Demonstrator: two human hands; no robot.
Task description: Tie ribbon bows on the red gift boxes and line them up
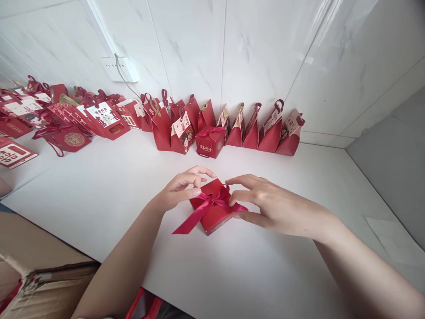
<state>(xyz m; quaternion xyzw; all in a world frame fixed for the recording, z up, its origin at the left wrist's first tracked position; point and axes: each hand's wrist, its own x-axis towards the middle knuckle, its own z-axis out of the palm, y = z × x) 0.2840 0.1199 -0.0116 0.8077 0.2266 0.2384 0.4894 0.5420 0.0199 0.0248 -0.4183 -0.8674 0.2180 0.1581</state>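
A small red gift box (215, 218) sits on the white table between my two hands, turned with one corner towards me. A crimson satin ribbon (191, 220) is tied in a bow across its top, with one long tail spreading to the lower left. At the box's left side is my left hand (181, 189), fingers curved and apart, its thumb at the ribbon's left loop. My right hand (262, 199) reaches over the right side with fingers spread, the fingertips close to the bow and the box's edge. Part of the bow's right side is hidden by those fingers.
Along the tiled wall stands a row of red gift boxes (250, 133) with loop handles. A ribboned red box (210, 144) is in front of them. More boxes (102, 119) crowd the left. A wall socket (119, 69) has a cable; a cardboard carton (43, 248) is lower left.
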